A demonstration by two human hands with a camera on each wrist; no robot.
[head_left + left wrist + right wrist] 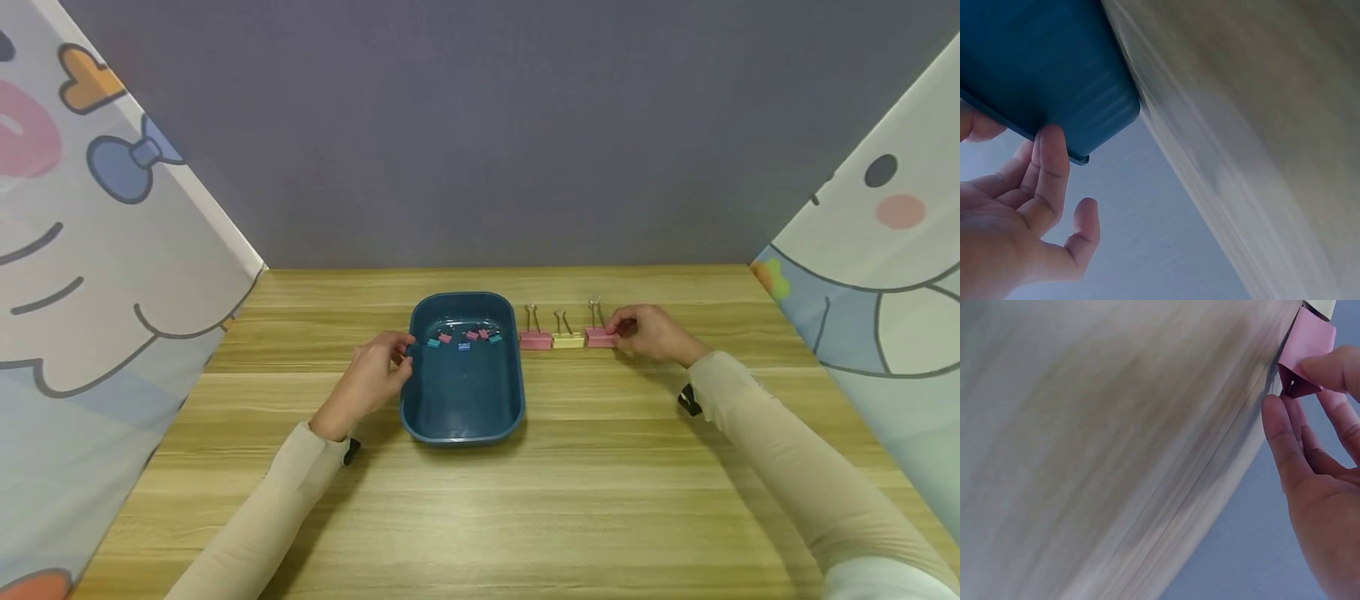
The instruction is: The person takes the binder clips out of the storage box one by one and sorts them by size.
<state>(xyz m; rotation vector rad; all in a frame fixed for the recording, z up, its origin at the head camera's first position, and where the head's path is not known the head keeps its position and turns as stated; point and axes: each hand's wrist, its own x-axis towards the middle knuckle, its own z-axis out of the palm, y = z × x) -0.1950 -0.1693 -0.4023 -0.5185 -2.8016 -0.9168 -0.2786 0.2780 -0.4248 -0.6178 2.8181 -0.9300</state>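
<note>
A dark blue tray (462,408) lies mid-table, with several small binder clips (463,337) in pink, teal and blue at its far end. My left hand (401,350) holds the tray's left rim; in the left wrist view its fingers (1050,156) touch the tray's edge (1054,75). Right of the tray stand a pink clip (536,338), a yellow clip (567,339) and another pink clip (598,336) in a row. My right hand (618,332) pinches that last pink clip (1310,350) between thumb and fingers (1282,431).
The wooden table (600,467) runs to a grey back wall. Cartoon-printed curtains (90,250) close off the left side, and another curtain (885,275) closes off the right.
</note>
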